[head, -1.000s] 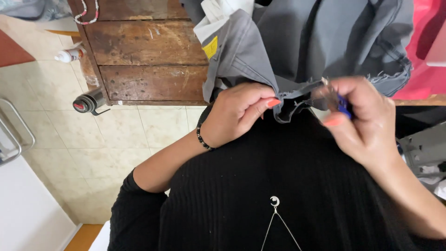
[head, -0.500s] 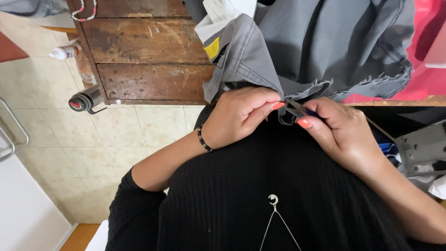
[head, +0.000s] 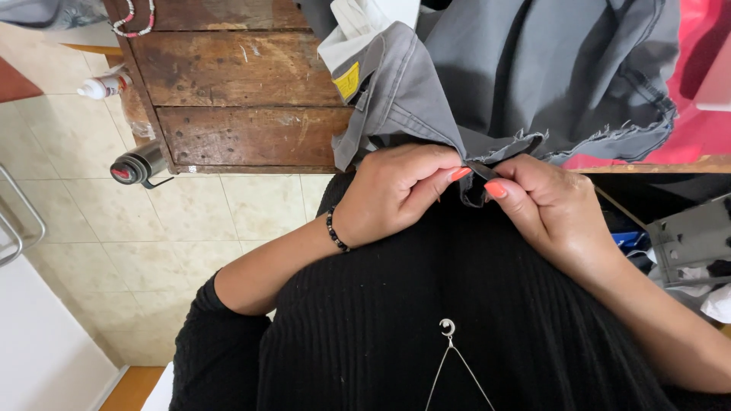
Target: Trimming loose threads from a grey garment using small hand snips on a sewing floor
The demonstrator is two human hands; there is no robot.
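Both hands pinch the same short stretch of cloth. The left hand (head: 396,190) is curled, thumb and forefinger pressed together on the lower hem of the grey garment (head: 533,76). The right hand (head: 552,205) meets it from the opposite side, thumb and forefinger closed on a small dark fold of the same hem. The fingertips of the two hands lie just beside each other, almost touching, with the pinched fold between them.

The grey garment extends up and away from the grip. Its bulk lies spread on the wooden table (head: 228,84), and the gripped corner hangs over the table's front edge, down to the hands. A frayed edge (head: 609,137) runs to the right of the grip, over a pink cloth (head: 700,46). A yellow tag (head: 348,80) sits on the garment above and to the left of the left hand.

A black bead bracelet (head: 336,230) circles the left wrist. Both forearms rest against a black ribbed top (head: 396,327), with a crescent pendant (head: 448,327) below the hands. A dark flask (head: 141,164) lies on the tiled floor (head: 114,251), well apart to the left.
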